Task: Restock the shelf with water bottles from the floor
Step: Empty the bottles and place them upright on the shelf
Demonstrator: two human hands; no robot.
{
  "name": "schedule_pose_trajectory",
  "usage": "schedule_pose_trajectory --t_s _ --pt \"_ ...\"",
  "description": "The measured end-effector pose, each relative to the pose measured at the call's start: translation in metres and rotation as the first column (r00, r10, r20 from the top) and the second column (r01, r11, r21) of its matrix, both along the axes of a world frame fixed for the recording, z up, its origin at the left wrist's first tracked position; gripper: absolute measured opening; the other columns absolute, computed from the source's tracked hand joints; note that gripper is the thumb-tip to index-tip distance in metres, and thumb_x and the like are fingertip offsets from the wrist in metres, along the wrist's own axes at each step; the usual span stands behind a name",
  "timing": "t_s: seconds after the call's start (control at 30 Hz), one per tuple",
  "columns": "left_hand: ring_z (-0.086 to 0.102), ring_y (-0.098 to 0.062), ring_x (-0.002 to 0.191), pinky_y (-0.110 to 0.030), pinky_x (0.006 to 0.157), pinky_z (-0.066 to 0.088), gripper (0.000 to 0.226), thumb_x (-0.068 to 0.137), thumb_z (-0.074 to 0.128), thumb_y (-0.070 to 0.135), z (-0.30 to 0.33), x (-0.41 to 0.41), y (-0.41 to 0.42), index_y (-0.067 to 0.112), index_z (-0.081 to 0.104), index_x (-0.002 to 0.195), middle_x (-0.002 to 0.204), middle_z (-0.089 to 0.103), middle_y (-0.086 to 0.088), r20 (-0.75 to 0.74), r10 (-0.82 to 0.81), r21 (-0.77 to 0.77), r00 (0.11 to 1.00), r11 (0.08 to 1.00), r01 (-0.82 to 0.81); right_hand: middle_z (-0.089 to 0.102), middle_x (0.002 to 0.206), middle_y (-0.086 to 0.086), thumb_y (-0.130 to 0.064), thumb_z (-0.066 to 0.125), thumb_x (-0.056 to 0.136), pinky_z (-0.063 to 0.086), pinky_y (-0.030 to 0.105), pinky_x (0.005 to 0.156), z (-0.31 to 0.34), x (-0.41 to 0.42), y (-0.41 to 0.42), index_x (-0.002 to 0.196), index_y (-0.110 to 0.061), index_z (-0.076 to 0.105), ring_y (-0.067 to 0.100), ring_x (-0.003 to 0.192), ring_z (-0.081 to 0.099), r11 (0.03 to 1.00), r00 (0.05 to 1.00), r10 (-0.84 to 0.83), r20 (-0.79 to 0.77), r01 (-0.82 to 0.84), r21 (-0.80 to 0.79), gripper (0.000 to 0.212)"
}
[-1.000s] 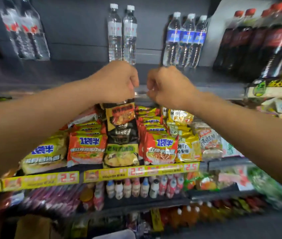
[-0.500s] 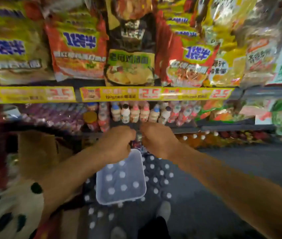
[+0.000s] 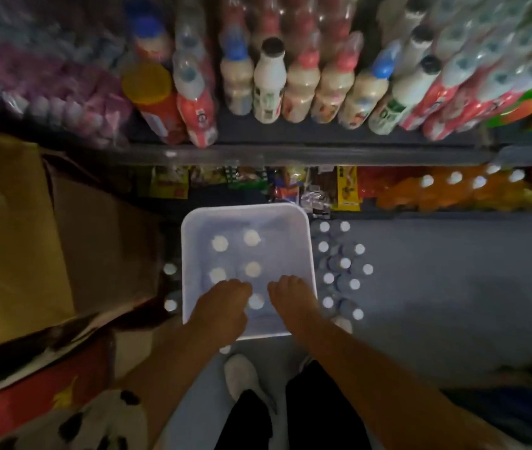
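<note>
A white plastic bin (image 3: 193,254) stands on the floor below the shelves, with several white-capped water bottles (image 3: 251,237) upright in it. More water bottles (image 3: 344,263) stand in a cluster on the floor to the bin's right. My left hand (image 3: 222,303) and my right hand (image 3: 290,297) reach down into the near end of the bin, backs toward me. One bottle cap (image 3: 256,302) shows between them. The fingers point down and are hidden, so any grip cannot be made out.
A low shelf edge (image 3: 290,154) runs across above the bin, carrying milk-drink bottles (image 3: 269,86). Orange drink packs (image 3: 453,190) sit on the bottom shelf at right. Cardboard boxes (image 3: 14,238) crowd the left. My white shoe (image 3: 242,375) is just behind the bin.
My view has swung from the upper shelf down to the floor. Both hands have dropped from shelf height into the white bin.
</note>
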State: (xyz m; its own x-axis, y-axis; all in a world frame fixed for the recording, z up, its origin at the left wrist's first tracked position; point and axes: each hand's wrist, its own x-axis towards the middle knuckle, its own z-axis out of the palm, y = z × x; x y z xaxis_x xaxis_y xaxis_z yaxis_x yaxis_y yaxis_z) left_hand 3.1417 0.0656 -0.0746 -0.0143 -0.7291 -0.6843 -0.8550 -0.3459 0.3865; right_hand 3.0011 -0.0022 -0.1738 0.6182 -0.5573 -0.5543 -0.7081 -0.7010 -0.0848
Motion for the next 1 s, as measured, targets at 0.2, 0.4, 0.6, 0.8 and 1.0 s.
schedule_pose_trajectory --t_s 0.2,0.4,0.6,0.8,1.0 --pt "0.039 -0.017 0.134 -0.024 0.111 0.027 0.046 0.097 0.048 0.019 -0.003 0.007 0.005 0.018 0.038 0.142 0.146 0.041 -0.001 -0.002 0.068 -0.020 0.998 0.998 -0.068 0.060 0.108 0.019 -0.010 0.062 0.084 0.050 0.039 0.082 0.048 -0.002 -0.016 0.115 -0.005 0.054 0.035 0.099 0.063 0.988 0.982 0.151 -0.113 -0.146 0.049 0.033" --pt "0.043 -0.021 0.130 -0.029 0.107 0.034 0.051 0.091 0.057 0.014 0.094 0.019 -0.029 0.017 0.042 0.139 0.142 0.044 -0.004 -0.050 0.077 -0.088 0.996 0.993 -0.081 0.053 0.121 0.012 -0.027 0.057 0.088 0.046 0.037 0.085 0.200 -0.004 -0.052 0.128 -0.011 0.041 0.031 0.109 0.055 0.984 0.996 0.069 0.053 -0.077 0.159 0.046" --pt "0.034 -0.016 0.139 -0.034 0.111 0.034 0.088 0.073 0.082 0.023 0.237 0.028 -0.059 0.022 0.033 0.146 0.150 0.035 0.004 -0.319 -0.011 -0.223 0.948 0.973 -0.064 0.056 0.074 0.008 -0.024 0.070 0.076 0.028 0.022 0.050 0.443 -0.009 -0.089 0.082 -0.007 0.054 0.021 0.066 0.051 0.986 0.939 0.110 0.325 -0.144 0.082 0.024" --pt "0.058 -0.002 0.115 -0.036 0.099 0.049 0.069 0.068 0.084 0.027 0.388 0.013 -0.070 0.034 0.051 0.129 0.125 0.062 0.016 -0.498 -0.138 -0.438 0.856 0.892 -0.111 0.058 0.067 0.004 -0.020 0.076 0.074 0.039 0.032 0.053 0.642 -0.025 -0.095 0.076 -0.011 0.060 0.013 0.059 0.051 0.993 0.803 0.115 0.585 -0.085 -0.079 0.018" --pt "0.066 0.003 0.092 -0.029 0.079 0.054 0.049 0.062 0.088 0.029 0.508 -0.009 -0.080 0.030 0.066 0.106 0.099 0.072 0.016 -0.474 -0.148 -0.679 0.868 0.689 -0.253 0.060 0.071 0.003 -0.008 0.076 0.077 0.039 0.029 0.059 0.760 -0.048 -0.085 0.089 -0.006 0.064 0.009 0.065 0.050 0.998 0.538 -0.018 0.843 0.055 -0.013 0.018"
